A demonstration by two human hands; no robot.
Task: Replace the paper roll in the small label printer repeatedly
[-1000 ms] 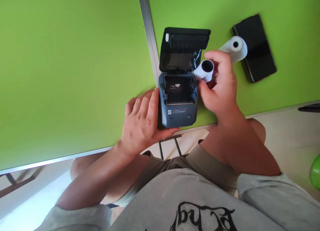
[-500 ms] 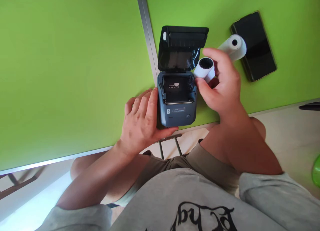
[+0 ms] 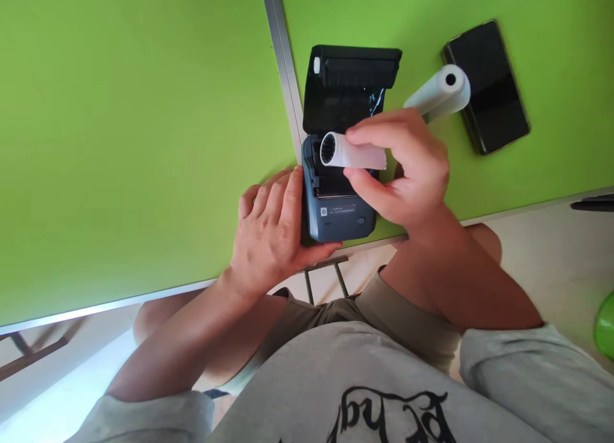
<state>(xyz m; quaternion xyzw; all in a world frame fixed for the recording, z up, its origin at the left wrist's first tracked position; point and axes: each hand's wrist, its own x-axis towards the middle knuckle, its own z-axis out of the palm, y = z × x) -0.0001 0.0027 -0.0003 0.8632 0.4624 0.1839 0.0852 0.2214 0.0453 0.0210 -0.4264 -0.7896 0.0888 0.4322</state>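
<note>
A dark blue-grey portable label printer (image 3: 336, 219) lies on the green table with its black lid (image 3: 345, 104) raised. My left hand (image 3: 268, 225) grips it, fingers along its left side and thumb across its near end. Between the thumb and fingers of my right hand (image 3: 407, 162) is a small white paper roll (image 3: 357, 152), held sideways above the printer's paper bay. The roll's hollow core with a dark ribbed inside faces left, and a loose paper edge hangs at its right. Most of the bay is hidden behind the roll and hand.
A second white paper roll (image 3: 444, 91) with a narrow core lies behind my right hand, next to a black phone-like slab (image 3: 499, 88). A metal strip (image 3: 283, 53) divides the green tabletop (image 3: 144, 110). The table's near edge runs just below the printer.
My right hand has carried the paper roll left, from beside the printer to above its bay, and turned it from upright to sideways. My left hand and the printer have stayed put.
</note>
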